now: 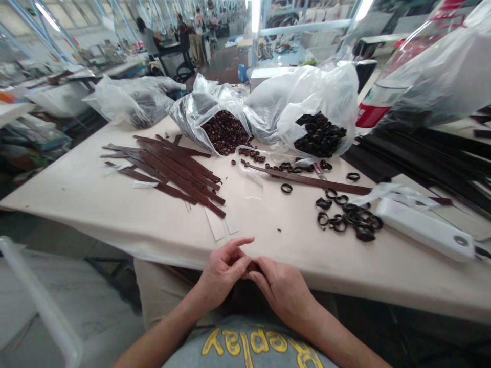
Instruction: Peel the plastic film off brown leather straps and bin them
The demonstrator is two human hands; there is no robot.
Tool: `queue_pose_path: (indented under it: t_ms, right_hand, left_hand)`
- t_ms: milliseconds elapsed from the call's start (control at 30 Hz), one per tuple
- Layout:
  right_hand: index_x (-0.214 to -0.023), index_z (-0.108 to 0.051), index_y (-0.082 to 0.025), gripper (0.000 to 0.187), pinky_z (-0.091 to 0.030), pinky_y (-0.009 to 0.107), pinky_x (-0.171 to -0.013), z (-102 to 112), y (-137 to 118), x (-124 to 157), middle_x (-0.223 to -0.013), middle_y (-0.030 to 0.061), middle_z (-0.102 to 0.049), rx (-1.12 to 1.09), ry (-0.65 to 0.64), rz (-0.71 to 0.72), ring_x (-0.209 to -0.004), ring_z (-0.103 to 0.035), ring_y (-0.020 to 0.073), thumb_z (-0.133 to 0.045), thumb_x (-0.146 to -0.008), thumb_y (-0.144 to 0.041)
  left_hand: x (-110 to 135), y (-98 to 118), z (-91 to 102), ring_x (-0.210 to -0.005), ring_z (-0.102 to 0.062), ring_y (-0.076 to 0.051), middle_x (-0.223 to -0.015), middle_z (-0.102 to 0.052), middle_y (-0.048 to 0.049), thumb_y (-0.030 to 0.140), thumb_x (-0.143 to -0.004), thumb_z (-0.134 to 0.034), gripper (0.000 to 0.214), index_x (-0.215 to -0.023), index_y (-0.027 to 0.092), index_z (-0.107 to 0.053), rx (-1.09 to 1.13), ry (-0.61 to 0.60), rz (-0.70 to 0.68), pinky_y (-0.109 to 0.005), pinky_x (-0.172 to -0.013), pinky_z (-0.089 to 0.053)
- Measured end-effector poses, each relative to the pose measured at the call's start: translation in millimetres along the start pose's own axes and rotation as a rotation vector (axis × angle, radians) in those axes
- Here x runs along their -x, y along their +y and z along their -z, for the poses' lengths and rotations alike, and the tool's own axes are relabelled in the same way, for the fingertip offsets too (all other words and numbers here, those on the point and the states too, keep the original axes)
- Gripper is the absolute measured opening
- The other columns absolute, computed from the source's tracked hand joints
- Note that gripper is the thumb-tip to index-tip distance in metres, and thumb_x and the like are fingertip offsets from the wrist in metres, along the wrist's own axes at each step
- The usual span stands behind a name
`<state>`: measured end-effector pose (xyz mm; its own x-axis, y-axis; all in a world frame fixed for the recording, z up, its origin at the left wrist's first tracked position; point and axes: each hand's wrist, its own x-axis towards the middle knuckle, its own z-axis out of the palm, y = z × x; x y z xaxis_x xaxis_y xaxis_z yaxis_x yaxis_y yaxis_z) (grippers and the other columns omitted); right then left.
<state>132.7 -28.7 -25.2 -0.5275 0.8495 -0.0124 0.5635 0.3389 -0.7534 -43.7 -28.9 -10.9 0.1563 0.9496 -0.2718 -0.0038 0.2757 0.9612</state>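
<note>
**Workshop table, both hands on one little brown piece**

Busy workshop in the background, and up front a big pale table covered in strap stuff. Left hand and right hand meet at the table's near edge, fingertips pinched together on a small brown piece (mostly hidden by the fingers, so I can't tell its exact shape). The left index finger sticks out straight.

Further back on the left is a pile of brown straps. Behind it sit an open bag of brown loops and a bag of black loops. Loose black loops are scattered to the right, near one long brown strap and a white flat box.
</note>
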Motion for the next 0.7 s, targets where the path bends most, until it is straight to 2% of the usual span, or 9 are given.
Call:
queue_pose_path:
  t_ms: [133, 300, 500, 600, 700]
  right_hand:
    - [-0.095, -0.061, -0.019, 0.026, -0.041, 0.029, -0.063, -1, 5, 2, -0.084, 0.0048, -0.071, 0.064, -0.024, 0.039, -0.072, -0.066, 0.0209, -0.042, -0.104, -0.033]
    - [-0.087, -0.057, -0.02, 0.031, -0.04, 0.028, -0.061, 0, 10, 6, -0.078, 0.0036, -0.068, 0.006, -0.024, 0.078, -0.068, -0.064, 0.0181, -0.035, -0.105, -0.032]
    - [-0.089, -0.058, -0.02, 0.03, -0.038, 0.028, -0.06, 10, 16, 13, -0.076, 0.0035, -0.068, -0.013, 0.033, 0.125, -0.068, -0.065, 0.0176, -0.034, -0.105, -0.03]
    - [-0.083, -0.055, -0.021, 0.029, -0.036, 0.029, -0.057, 13, 19, 16, -0.072, 0.0025, -0.067, 0.039, 0.088, 0.151, -0.061, -0.063, 0.0167, -0.036, -0.103, -0.027]
    - [-0.081, -0.054, -0.022, 0.027, -0.034, 0.03, -0.054, 12, 21, 17, -0.068, 0.0018, -0.064, 0.113, 0.141, 0.168, -0.057, -0.06, 0.0167, -0.037, -0.101, -0.023]
  left_hand:
    - [-1, -4, -2.3, -0.059, -0.047, -0.009, -0.065, -0.053, 0.0037, 0.024, -0.084, -0.062, 0.038, -0.122, 0.017, -0.064, -0.067, -0.021, -0.014, -0.021, -0.057, -0.039]
    - [-3, -3, -2.4, -0.059, -0.05, -0.01, -0.066, -0.055, 0.0032, 0.025, -0.086, -0.059, 0.036, -0.121, 0.017, -0.065, -0.132, -0.065, -0.04, -0.021, -0.057, -0.041]
    - [-9, 19, 9.9, -0.08, -0.066, -0.018, -0.09, -0.075, -0.0059, 0.026, -0.086, -0.065, 0.025, -0.109, 0.021, -0.074, -0.457, -0.267, -0.173, -0.027, -0.076, -0.049]
    - [-13, 27, 10.8, -0.087, -0.069, -0.019, -0.096, -0.077, -0.005, 0.022, -0.087, -0.065, 0.023, -0.108, 0.025, -0.075, -0.517, -0.355, -0.216, -0.027, -0.082, -0.049]
    - [-16, 30, 3.6, -0.084, -0.069, -0.019, -0.092, -0.077, -0.0037, 0.017, -0.087, -0.064, 0.021, -0.103, 0.026, -0.076, -0.573, -0.363, -0.241, -0.027, -0.081, -0.049]
